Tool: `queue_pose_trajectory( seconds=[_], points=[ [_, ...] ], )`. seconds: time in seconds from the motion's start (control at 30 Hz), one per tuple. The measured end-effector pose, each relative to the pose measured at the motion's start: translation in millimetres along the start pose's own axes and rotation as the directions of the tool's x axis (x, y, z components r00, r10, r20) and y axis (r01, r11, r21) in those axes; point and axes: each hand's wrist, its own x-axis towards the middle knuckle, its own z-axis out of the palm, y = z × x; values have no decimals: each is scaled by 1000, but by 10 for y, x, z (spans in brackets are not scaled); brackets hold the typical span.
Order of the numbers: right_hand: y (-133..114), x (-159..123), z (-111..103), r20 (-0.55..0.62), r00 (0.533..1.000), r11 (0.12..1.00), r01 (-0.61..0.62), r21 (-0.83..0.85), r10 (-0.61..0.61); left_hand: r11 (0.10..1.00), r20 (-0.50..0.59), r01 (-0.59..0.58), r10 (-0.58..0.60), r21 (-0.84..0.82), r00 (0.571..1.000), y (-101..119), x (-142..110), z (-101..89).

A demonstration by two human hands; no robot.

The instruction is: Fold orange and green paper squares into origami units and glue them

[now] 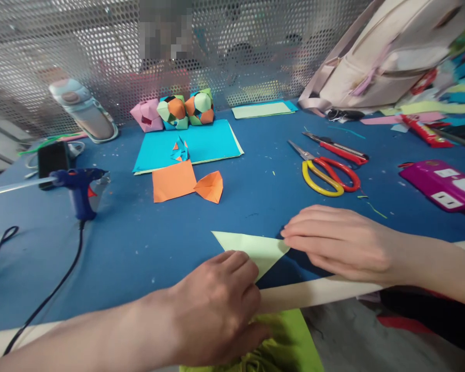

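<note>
A light green sheet of paper (pixel 261 249), folded into a triangle, lies near the table's front edge. My left hand (pixel 220 299) rests on its near left part with the fingers curled, partly covering it; the thumb hangs below the table edge. At the triangle's right corner, my right hand (pixel 341 240) has its fingertips pressed together on the paper. Beyond them are an orange paper square (pixel 173 182) and a folded orange paper piece (pixel 210 187). A stack of blue paper sheets (pixel 209 138) carries small blue and orange paper scraps (pixel 180 150).
A blue glue gun (pixel 81 191) stands at left near a phone (pixel 53 160) and a bottle (pixel 83 111). Folded paper balls (pixel 174 111) sit at the back. Scissors (pixel 321 173), a utility knife (pixel 339 149), a purple power strip (pixel 442 183) and a backpack (pixel 380 57) are at right.
</note>
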Motion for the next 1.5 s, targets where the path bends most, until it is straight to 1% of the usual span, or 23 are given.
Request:
queue_pose_trajectory(
  seconds=[0.03, 0.1, 0.17, 0.23, 0.33, 0.43, 0.5, 0.57, 0.63, 0.7, 0.77, 0.83, 0.97, 1.03, 1.13, 1.27, 1.33, 1.43, 1.5],
  points=[
    [11, 74, 31, 3, 1000, 999, 22, 31, -22, 1000, -15, -12, 12, 8, 1000, 6, -3, 14],
    [39, 235, 127, 45, 997, 994, 63, 84, -67, 999, -44, -29, 31, 27, 999, 14, -10, 40],
    [74, 399, 247, 143, 983, 989, 104, 102, -118, 998, -70, -43, 46, 46, 996, 17, -17, 59],
    [110, 556, 366, 209, 964, 986, 157, 62, -167, 997, -90, -54, 59, 60, 994, 16, -20, 69],
    [154, 758, 505, 225, 945, 969, 246, -8, -238, 995, -109, -59, 68, 84, 992, 10, -23, 75],
    [180, 876, 559, 222, 940, 965, 263, 3, -257, 994, -105, -66, 76, 92, 992, 2, -30, 77],
    [190, 887, 536, 205, 948, 969, 236, 67, -245, 993, -94, -75, 84, 93, 992, -2, -35, 80],
    [200, 845, 475, 157, 967, 975, 184, 128, -203, 992, -86, -78, 86, 95, 993, -4, -40, 83],
    [209, 772, 404, 105, 983, 980, 137, 146, -153, 993, -89, -74, 82, 89, 993, -3, -41, 87],
    [210, 701, 358, 111, 985, 985, 114, 129, -129, 995, -98, -70, 77, 74, 992, -2, -39, 91],
    [200, 667, 359, 160, 976, 985, 134, 105, -150, 995, -105, -76, 82, 65, 991, -1, -34, 93],
    [180, 687, 407, 202, 964, 984, 159, 78, -172, 994, -105, -80, 87, 69, 991, 0, -28, 94],
    [152, 814, 526, 201, 959, 980, 192, 50, -198, 992, -100, -75, 86, 102, 991, -1, -22, 100],
    [149, 826, 534, 202, 957, 978, 202, 54, -209, 992, -103, -67, 78, 107, 992, -5, -28, 105],
    [140, 673, 463, 221, 957, 982, 180, 48, -187, 993, -102, -59, 69, 101, 992, -10, -40, 104],
    [103, 234, 281, 204, 974, 994, 107, -32, -98, 990, -85, -75, 86, 119, 993, -12, -43, 77],
    [70, 14, 183, 218, 974, 995, 70, -76, -52, 989, -79, -76, 86, 125, 993, -13, -41, 66],
    [18, -218, 59, 211, 977, 990, 67, -124, -40, 991, -69, -68, 76, 116, 995, -22, -38, 61],
    [3, -294, -2, 180, 982, 984, 87, -157, -58, 992, -67, -78, 85, 100, 994, -33, -31, 50]
  ],
)
